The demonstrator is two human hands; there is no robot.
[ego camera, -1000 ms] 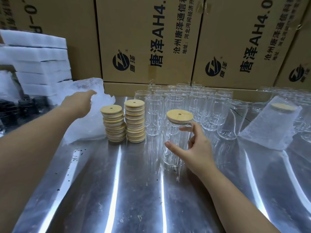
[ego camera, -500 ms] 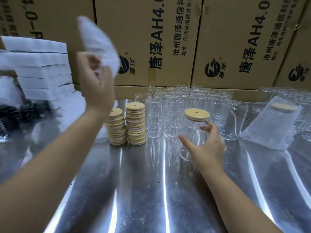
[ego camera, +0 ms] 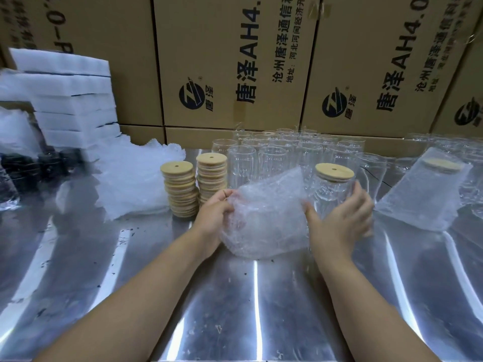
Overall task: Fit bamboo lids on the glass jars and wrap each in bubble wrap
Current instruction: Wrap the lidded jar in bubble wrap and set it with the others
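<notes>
Nearest you, the steel bench point(ego camera: 235, 309) runs bare and shiny under both forearms. Your left hand point(ego camera: 214, 212) has its grip closed on the left edge of the bubble wrap sheet point(ego camera: 264, 218), thumb and fingers pinching it. The sheet stands crumpled between your 2 hands, its lower edge touching the bench. Your right hand point(ego camera: 342, 220) is curled round the lidded jar point(ego camera: 330, 194), thumb on the near left side and fingers round the right. The jar is upright, just right of the sheet and touching it, with 1 bamboo lid point(ego camera: 334, 172) seated flat on its mouth.

Left of your left hand stand 2 stacks of bamboo lids point(ego camera: 180, 189), side by side, and further left lies the bubble wrap pile point(ego camera: 130, 178). To the right, well apart from your right hand, a wrapped jar point(ego camera: 428, 197) leans, its lid showing through the wrap. Behind the sheet, the empty glass jars point(ego camera: 287, 152) crowd together, upright and open. At far left, blurred black objects point(ego camera: 39, 165) sit below stacked white foam sheets point(ego camera: 70, 100). Printed cardboard boxes point(ego camera: 235, 61) wall off the back.
</notes>
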